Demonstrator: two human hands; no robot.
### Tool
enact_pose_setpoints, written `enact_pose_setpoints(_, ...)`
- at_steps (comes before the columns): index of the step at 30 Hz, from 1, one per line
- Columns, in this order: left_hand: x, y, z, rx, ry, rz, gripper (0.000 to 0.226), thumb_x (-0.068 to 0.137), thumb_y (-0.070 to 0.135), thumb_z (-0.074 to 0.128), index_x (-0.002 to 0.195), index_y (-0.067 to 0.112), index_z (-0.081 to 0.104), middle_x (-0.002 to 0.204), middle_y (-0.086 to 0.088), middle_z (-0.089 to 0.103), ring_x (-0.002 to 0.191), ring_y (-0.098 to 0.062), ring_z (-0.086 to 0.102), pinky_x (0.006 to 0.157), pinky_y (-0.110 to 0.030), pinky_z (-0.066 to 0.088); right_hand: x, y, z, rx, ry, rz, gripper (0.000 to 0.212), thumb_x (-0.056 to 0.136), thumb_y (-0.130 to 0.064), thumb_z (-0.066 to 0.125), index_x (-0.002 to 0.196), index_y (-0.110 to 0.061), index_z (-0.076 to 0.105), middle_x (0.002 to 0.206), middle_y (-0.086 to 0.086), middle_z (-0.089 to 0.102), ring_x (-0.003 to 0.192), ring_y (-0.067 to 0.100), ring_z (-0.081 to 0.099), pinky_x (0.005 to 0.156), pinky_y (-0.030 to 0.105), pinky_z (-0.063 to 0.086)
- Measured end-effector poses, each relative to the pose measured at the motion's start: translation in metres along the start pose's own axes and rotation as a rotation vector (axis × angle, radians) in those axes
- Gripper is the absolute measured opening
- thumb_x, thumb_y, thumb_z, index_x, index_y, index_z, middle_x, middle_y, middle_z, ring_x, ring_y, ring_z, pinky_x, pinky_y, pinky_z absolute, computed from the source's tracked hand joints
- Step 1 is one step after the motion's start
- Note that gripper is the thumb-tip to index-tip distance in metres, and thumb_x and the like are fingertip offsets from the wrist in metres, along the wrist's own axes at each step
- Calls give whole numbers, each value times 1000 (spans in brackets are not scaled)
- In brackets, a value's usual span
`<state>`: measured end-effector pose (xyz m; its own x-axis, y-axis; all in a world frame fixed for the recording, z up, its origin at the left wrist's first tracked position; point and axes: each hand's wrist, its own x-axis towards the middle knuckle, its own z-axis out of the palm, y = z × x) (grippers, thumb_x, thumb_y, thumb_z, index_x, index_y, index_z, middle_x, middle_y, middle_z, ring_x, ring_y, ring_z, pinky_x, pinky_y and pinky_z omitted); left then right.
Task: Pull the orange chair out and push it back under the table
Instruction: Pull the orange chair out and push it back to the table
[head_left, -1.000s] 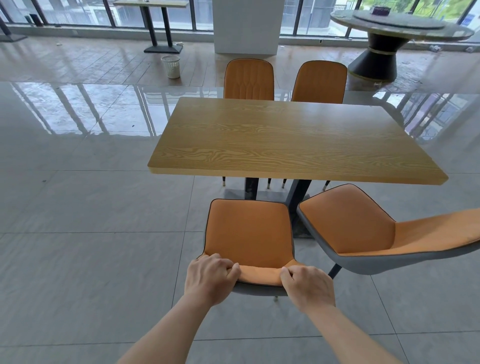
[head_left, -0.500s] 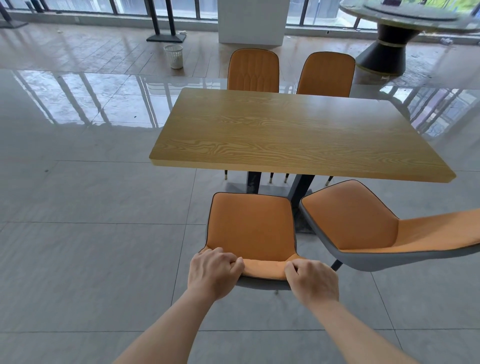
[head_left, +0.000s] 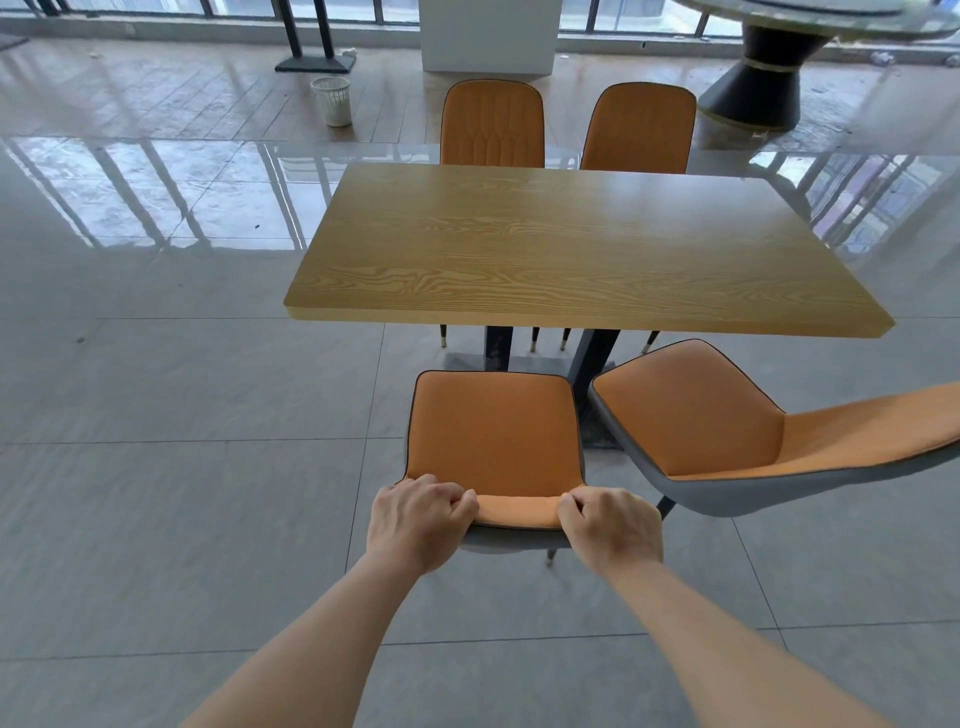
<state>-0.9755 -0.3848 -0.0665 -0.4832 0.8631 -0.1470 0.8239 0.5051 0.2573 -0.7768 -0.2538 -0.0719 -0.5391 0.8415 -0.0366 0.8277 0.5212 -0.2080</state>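
Note:
An orange chair (head_left: 493, 431) with a grey shell stands in front of me, its seat facing the wooden table (head_left: 571, 249). The whole seat lies outside the table's near edge. My left hand (head_left: 415, 519) grips the left end of the backrest's top edge. My right hand (head_left: 610, 525) grips the right end of that edge. Both hands have their fingers curled over the orange padding. The chair's legs are mostly hidden under the seat.
A second orange chair (head_left: 737, 426) stands turned aside just right of mine, nearly touching it. Two more orange chairs (head_left: 493, 124) are tucked in at the table's far side. The table's dark pedestal (head_left: 587, 364) stands ahead. A white bin (head_left: 332, 101) is far left.
The view has tilted down and the table looks slightly nearer. My hands keep the same grip on the backrest; the chair's gap to the table stays about the same.

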Motion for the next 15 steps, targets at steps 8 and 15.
enact_pose_setpoints(8, 1, 2, 2, -23, -4, -1, 46, 98, 52, 26, 72, 31, 57, 75, 5, 55, 72, -14, 52, 70, -34, 39, 1, 2, 0, 20, 6, 0, 40, 83, -41, 26, 52, -22, 40, 53, -4, 46, 60, 22, 54, 49, 29, 24)
enact_pose_setpoints(15, 2, 9, 5, -25, 28, 8, 47, 98, 52, 25, 68, 29, 53, 71, 5, 52, 70, -16, 51, 71, -35, 37, 7, 10, -2, 12, 19, -29, 41, 92, -37, 38, 57, -20, 52, 55, -3, 52, 60, 21, 56, 49, 29, 29)
